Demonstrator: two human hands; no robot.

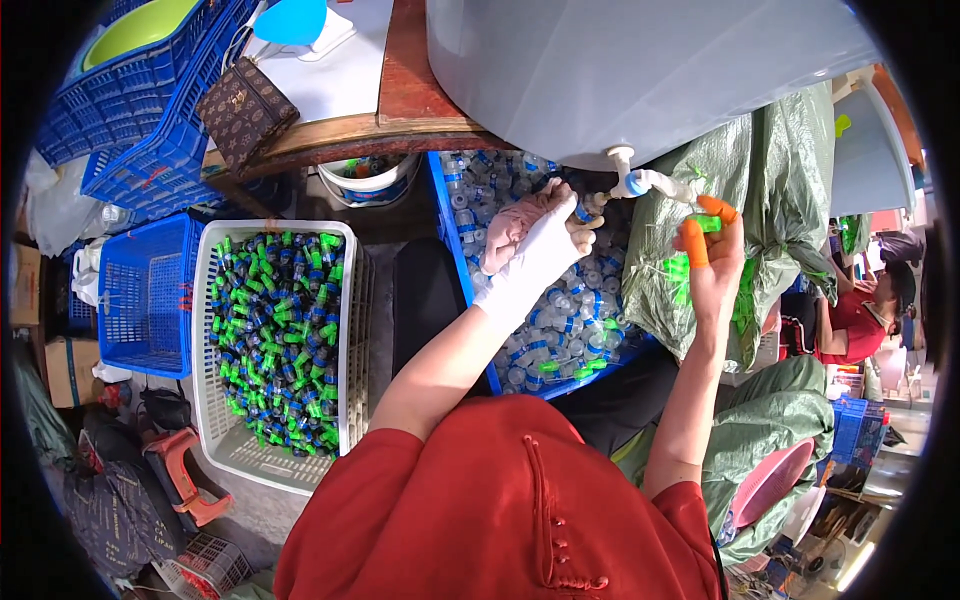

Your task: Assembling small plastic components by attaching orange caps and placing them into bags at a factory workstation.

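My left hand (pixel 545 245), in a white glove with bare fingertips, is closed around a crumpled pink cloth (pixel 512 228). Whether a small bottle is also between its fingers, I cannot tell. My right hand (pixel 718 250) wears orange finger covers on thumb and forefinger and pinches a small bright green cap (pixel 706 223). Between the two hands, a white plastic tap (pixel 652 183) with a blue part sticks out below a big grey tank (pixel 600 80). Under my left hand stands a blue crate (pixel 447 215) full of small clear bottles (pixel 560 320) with blue bands.
To the left, a white basket (pixel 347 300) holds many dark little bottles with green caps. Beside it is a blue crate (pixel 148 300). Green woven sacks (pixel 700 160) stand on the right, near a seated person in red (pixel 855 325). A wooden table edge (pixel 400 130) juts out ahead.
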